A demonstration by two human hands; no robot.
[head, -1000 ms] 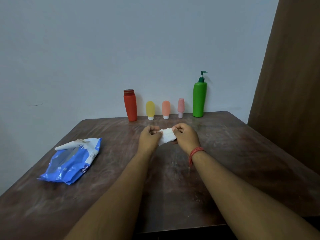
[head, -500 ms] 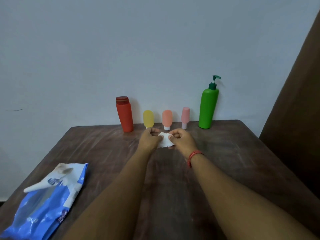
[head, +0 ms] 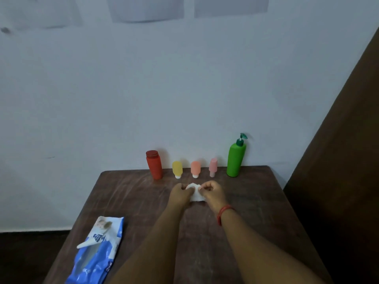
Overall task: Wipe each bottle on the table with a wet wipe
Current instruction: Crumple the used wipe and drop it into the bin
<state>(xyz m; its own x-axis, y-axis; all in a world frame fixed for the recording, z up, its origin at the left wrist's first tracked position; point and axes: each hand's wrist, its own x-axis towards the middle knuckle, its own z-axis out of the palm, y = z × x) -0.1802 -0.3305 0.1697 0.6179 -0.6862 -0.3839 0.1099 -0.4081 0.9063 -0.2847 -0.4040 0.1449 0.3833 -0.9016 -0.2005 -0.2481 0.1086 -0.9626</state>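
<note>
No readable writing anywhere: the blue wipes pack [head: 96, 253] has a small dark logo on its white panel but it's too blurred to make out, and the bottles carry no visible labels.

Your left hand [head: 180, 194] and right hand [head: 212, 193] both pinch the white wet wipe [head: 194, 193] between them, fingers curled, over the far middle of the table [head: 256, 201]. The wipe hangs bunched between the two hands.

Bottles stand in a row at the far edge against the wall [head: 123, 99], untouched: red bottle [head: 154, 165], yellow bottle [head: 177, 169], orange bottle [head: 195, 169], pink bottle [head: 212, 167], green pump bottle [head: 236, 158]. A red band [head: 222, 214] sits on your right wrist.

Versus the earlier frames: your view has tilted up, so the bottles, hands and table sit lower in frame and grey sheets [head: 147, 9] on the wall now show at the top. The pack's flap is up as before. Your hands keep the same two-handed pinch on the wipe, now hanging lower between them.
</note>
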